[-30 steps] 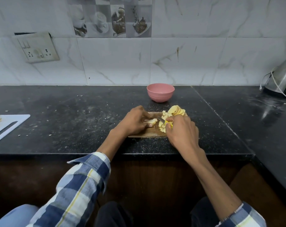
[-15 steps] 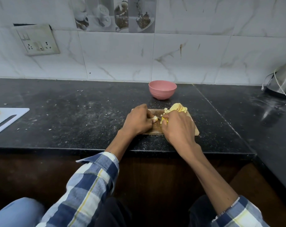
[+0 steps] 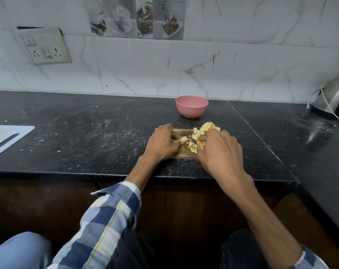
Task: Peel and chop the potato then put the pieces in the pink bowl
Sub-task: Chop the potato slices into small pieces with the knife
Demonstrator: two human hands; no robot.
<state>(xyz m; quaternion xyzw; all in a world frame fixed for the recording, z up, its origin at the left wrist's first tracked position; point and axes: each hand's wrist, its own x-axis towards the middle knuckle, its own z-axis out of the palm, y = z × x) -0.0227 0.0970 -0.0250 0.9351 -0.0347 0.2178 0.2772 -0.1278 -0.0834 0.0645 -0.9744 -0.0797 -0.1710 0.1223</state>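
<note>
The potato lies peeled and mostly diced on the wooden board, slices heaped at the board's 1 o'clock. The left hand pinches a small piece; the right hand curls around a yellow-handled knife, its blade barely visible. The pink bowl, at 12 o'clock from the board, apparently awaits pieces; its inside is hidden.
</note>
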